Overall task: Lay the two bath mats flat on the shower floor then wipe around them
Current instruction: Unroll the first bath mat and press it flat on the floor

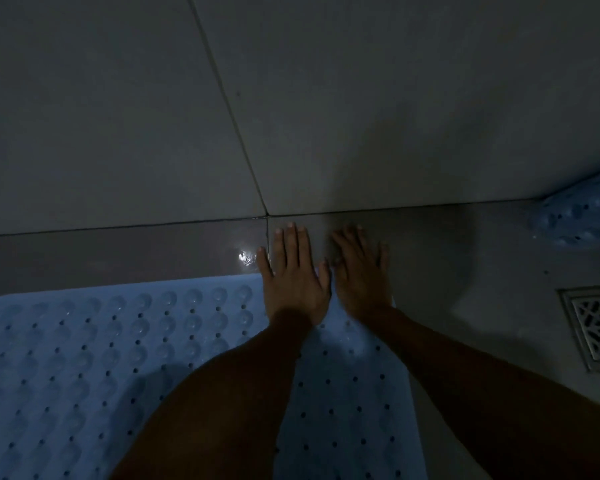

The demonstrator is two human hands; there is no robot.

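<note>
Dim grey tiles cover the shower floor [430, 258] and the wall [118, 116] behind it, the two meeting along a dark grout line; a wet glint shows on the floor just left of the hands; a light blue bath mat [84, 358], studded with suction cups and small holes, lies flat on the floor in the lower left, its far edge near the wall; the left hand [293, 278] is spread flat, palm down, over the mat's far right corner, fingers reaching past the edge onto the tile; the right hand [362, 275], just beside it, is likewise flat and grasping nothing; a second blue mat [579, 216] sits bunched against the wall at far right, well apart; a metal drain grate [596, 327] lies below it.
</note>
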